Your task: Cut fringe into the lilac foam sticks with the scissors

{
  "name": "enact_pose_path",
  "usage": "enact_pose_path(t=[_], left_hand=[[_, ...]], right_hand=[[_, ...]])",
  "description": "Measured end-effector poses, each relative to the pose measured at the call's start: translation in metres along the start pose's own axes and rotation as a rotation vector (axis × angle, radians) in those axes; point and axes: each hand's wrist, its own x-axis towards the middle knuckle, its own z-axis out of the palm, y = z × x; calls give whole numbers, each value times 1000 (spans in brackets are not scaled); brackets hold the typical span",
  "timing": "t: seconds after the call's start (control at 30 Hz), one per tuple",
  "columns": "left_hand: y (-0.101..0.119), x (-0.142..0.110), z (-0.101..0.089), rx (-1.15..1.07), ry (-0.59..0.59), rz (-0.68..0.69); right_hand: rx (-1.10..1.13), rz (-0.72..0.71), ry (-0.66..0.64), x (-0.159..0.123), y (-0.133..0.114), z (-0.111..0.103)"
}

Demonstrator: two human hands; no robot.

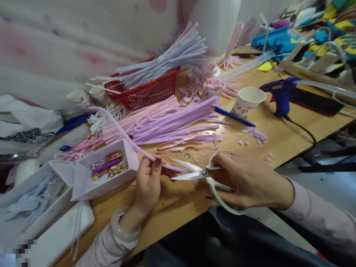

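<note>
Between thumb and fingers, my left hand [149,181] pinches a long lilac pipe cleaner [122,131], which curves up and away to the left. Its near end runs between the parted blades of white-handled scissors [205,173]. My right hand [247,180] has its fingers through the scissors' handles. Just beyond both hands lies a bundle of lilac pipe cleaners [175,120], with pink pipe cleaners [144,115] beside it. Small lilac fluff clippings [258,136] are scattered on the wooden table [178,218].
A red basket [152,91] holds pale blue pipe cleaners. A paper cup [250,102], a blue pen [235,116] and a blue glue gun [280,94] with a cord stand right. Left are a white box [105,181] of beads and a white power bank-like block [61,233].
</note>
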Motion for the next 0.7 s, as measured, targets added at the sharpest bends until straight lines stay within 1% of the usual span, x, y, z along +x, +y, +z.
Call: enact_pose_path(t=[0.4, 0.53, 0.7], left_hand=[[0, -1, 0, -8, -5, 3], [-1, 0, 0, 18, 4, 26], [0, 1, -1, 35, 13, 39]], right_hand=[[23, 4, -62, 1, -1, 3], [33, -7, -34, 0, 0, 0], [-26, 2, -31, -1, 2, -2]])
